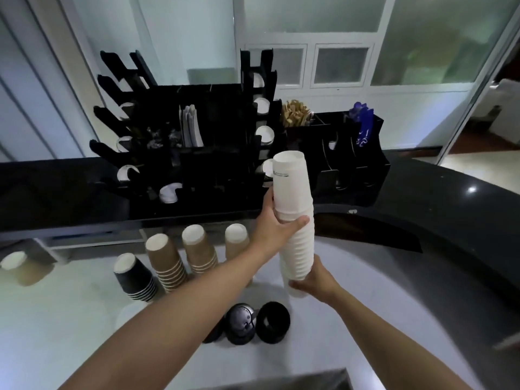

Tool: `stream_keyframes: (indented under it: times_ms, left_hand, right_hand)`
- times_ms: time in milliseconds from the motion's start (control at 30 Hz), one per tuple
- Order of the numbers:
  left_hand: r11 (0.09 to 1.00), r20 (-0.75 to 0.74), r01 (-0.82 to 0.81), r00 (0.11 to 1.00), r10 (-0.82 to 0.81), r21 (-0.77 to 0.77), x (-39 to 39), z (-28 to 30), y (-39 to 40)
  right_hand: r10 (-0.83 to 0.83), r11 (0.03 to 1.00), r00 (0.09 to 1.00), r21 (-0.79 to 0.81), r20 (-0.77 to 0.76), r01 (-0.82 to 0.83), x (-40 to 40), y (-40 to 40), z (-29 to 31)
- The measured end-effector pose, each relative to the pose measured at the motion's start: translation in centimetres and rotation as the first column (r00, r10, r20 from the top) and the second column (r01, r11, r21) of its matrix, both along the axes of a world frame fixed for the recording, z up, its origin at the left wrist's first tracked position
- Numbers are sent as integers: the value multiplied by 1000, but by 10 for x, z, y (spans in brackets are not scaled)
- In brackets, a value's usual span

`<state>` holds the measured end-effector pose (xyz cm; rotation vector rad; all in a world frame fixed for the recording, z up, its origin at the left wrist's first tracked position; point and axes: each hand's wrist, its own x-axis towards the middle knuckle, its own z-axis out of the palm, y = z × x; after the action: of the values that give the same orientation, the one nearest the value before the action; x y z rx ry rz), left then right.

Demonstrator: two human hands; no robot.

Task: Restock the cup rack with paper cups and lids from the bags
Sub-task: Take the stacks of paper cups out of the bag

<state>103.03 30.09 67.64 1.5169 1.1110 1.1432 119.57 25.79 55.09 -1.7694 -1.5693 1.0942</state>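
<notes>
Black lids (257, 323) lay nearest on the surface. Above them, the left hand (274, 225) gripped the upright white cup stack (294, 220) mid-height; the right hand (315, 280) gripped its base. The cup rack (197, 130) stood just beyond.

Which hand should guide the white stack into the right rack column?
Probably left. The left hand grips the white stack mid-height, nearest the rack; the right hand only holds its lower end.

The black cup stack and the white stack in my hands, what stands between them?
In the head view, between the black cup stack and the white stack: three brown cup stacks, crossed by the left forearm.
</notes>
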Motion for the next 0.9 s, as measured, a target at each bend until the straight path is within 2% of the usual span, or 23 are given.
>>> stream_keyframes:
  times_ms: [167,267,500,567,900]
  left_hand:
    - [1000,-88,28,996,-28,4,8,-19,25]
    - [1000,-135,25,990,-25,3,14,-32,39]
    - [1000,-258,-6,966,0,-22,16,-77,53]
    - [998,-249,-48,968,38,-36,12,-88,56]
    - [993,-302,-82,952,53,-83,8,-99,41]
  right_hand:
    - [-51,999,995,-4,-87,51,1,41,-49]
    - [-124,992,984,-45,-131,120,-9,51,-46]
    - [-137,977,975,-184,-174,105,-14,67,-69]
    - [-122,977,973,-199,-194,83,-11,68,-85]
    - [-68,971,996,-234,-64,51,-8,54,-73]
